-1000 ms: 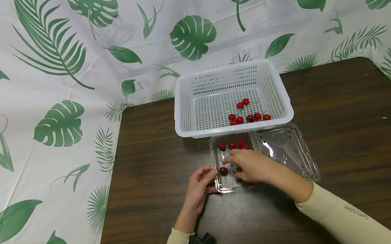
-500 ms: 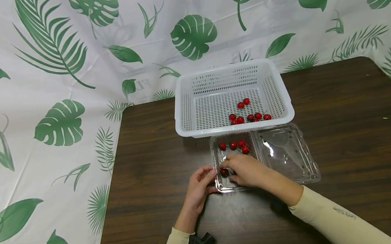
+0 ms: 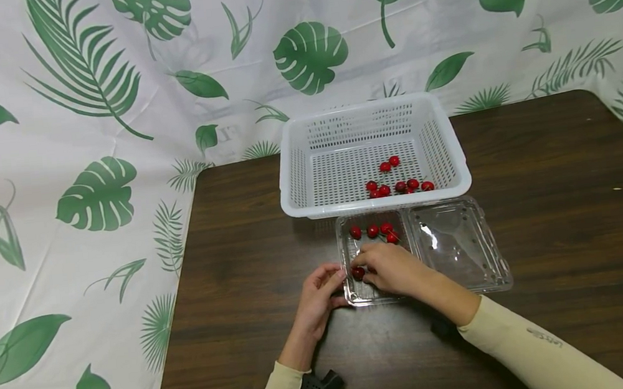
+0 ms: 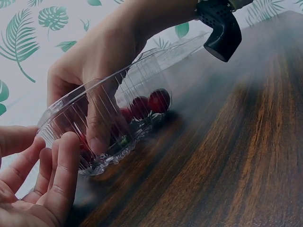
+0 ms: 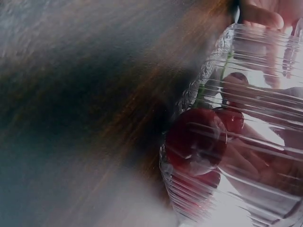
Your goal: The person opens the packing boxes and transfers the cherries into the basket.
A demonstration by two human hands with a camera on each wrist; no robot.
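Note:
Inside the base of a clear plastic clamshell box [image 3: 380,301], my right hand [image 3: 394,269] pinches a dark red cherry [image 3: 358,273] near the left wall. My left hand [image 3: 314,297] holds the box by its left side, fingertips at the rim and outer wall. Several cherries [image 3: 372,231] lie along the far side of the base. Through the wall, the left wrist view shows my right thumb [image 4: 96,144] low down beside red fruit. A large cherry [image 5: 196,139] appears behind the ribbed wall in the right wrist view; part of the base is hidden under my right hand.
The box's clear lid [image 3: 454,249] lies folded open to the right. Behind stands a white perforated basket [image 3: 376,206] with several cherries [image 3: 401,186] near its front right. Everything rests on a dark wooden table [image 3: 559,195] before a leaf-print cloth [image 3: 247,82].
My right hand has moved left within the box and its fingertips have come together on the left cherry. My left hand has stayed at the box's side.

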